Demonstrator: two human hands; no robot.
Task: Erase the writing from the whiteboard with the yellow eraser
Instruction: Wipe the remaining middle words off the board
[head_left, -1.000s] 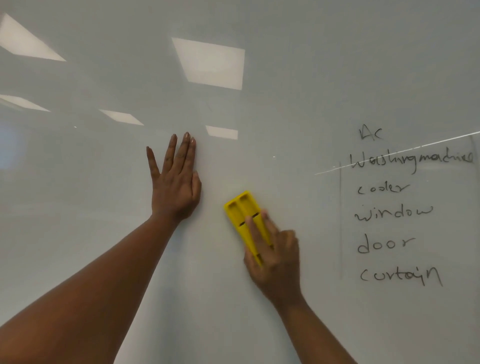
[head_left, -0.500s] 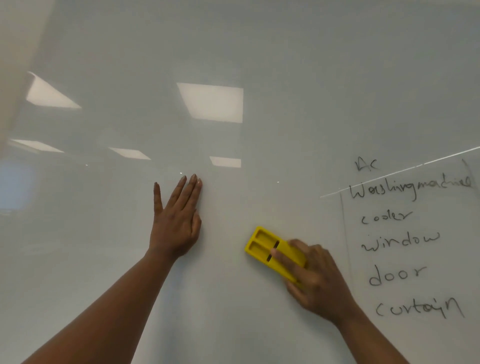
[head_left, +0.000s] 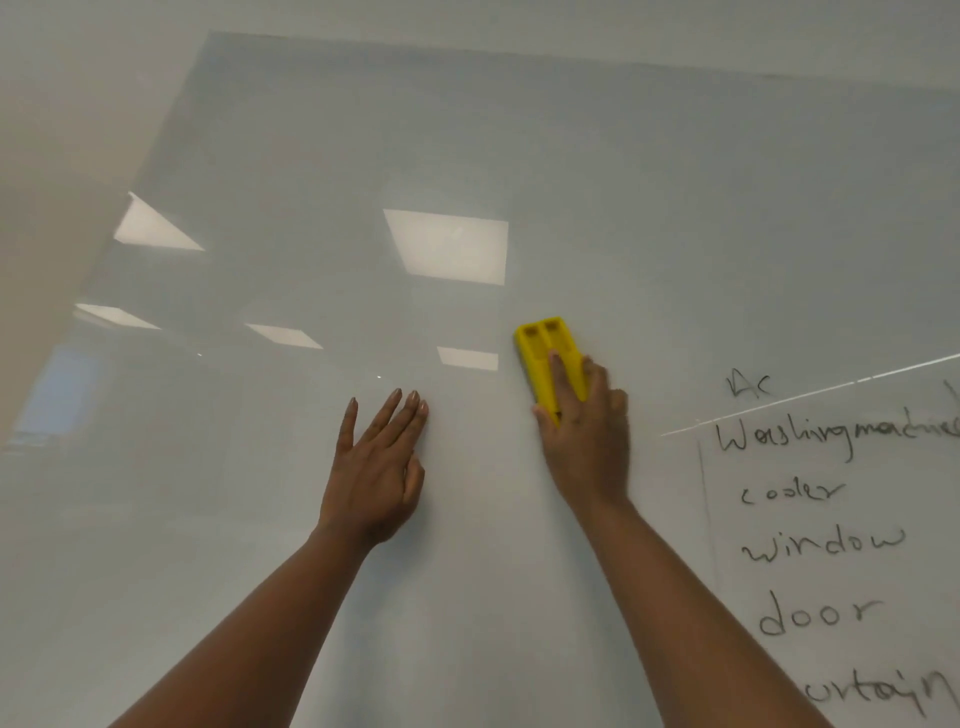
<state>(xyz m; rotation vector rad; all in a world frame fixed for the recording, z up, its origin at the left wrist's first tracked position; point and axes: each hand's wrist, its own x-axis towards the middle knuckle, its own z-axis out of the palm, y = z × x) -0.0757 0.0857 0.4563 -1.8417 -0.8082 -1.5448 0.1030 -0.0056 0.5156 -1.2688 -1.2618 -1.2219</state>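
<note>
The glossy whiteboard (head_left: 649, 197) fills the view. My right hand (head_left: 587, 436) grips the yellow eraser (head_left: 545, 353) and presses it flat on the board, the eraser pointing up, left of the writing. Black handwritten words (head_left: 826, 540) run down the right side: "Ac", "Washingmachine", "cooler", "window", "door", "curtain", with a thin vertical line at their left. My left hand (head_left: 376, 467) rests flat on the board with straight fingers, left of the eraser. The board around both hands carries no writing.
Ceiling light reflections (head_left: 449, 244) show on the board's upper left. The board's left edge meets a beige wall (head_left: 62, 130). A thin pale diagonal line (head_left: 810, 395) crosses the board above "Washingmachine".
My right hand has swept the eraser up the board and turned it upright. The view has tilted upward, showing the board's top edge. My left hand stays flat on the board.
</note>
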